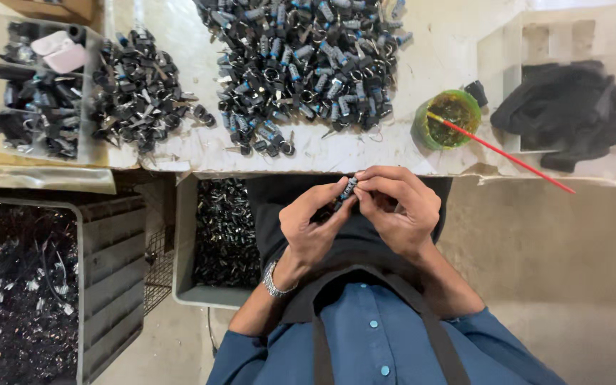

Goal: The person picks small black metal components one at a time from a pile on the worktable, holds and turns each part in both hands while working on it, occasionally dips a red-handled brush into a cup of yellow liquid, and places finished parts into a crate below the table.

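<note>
Small assembly workshop: worn white tabletop heaped with small black-and-blue parts, grey plastic crates of metal pieces below, green glue pot with red brush.

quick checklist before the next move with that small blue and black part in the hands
1. Part held: small blue and black part pinched between left hand and right hand: ok.
2. Part held clear of the bench edge: ok.
3. Part fully assembled: too small to see: cannot tell.
4. Finished pile within reach ahead: ok.
5. Green cup upright, red brush resting in it, handle jutting past the bench edge: not ok.
6. Grey bin of parts below the left hand: ok.
</note>
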### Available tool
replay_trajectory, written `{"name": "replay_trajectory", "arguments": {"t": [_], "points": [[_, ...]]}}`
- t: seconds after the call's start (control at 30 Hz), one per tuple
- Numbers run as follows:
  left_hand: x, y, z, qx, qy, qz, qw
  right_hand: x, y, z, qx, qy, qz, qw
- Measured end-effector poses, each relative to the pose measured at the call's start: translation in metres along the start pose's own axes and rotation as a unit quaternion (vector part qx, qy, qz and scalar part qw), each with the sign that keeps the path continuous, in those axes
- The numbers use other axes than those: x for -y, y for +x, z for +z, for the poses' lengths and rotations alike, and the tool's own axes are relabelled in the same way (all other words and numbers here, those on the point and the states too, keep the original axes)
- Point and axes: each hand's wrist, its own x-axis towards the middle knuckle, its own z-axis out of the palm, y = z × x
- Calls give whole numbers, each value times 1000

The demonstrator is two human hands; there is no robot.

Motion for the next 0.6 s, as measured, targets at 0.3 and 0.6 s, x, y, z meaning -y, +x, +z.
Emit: {"name": "replay_trajectory", "arguments": {"t": [0.3,0.6], "points": [[14,1,1,13,-15,19,1000,-13,-6,-6,44,70,159,984],[30,5,14,77,-81,-136,984,-85,-43,-58,-257,316,385,828]]}}
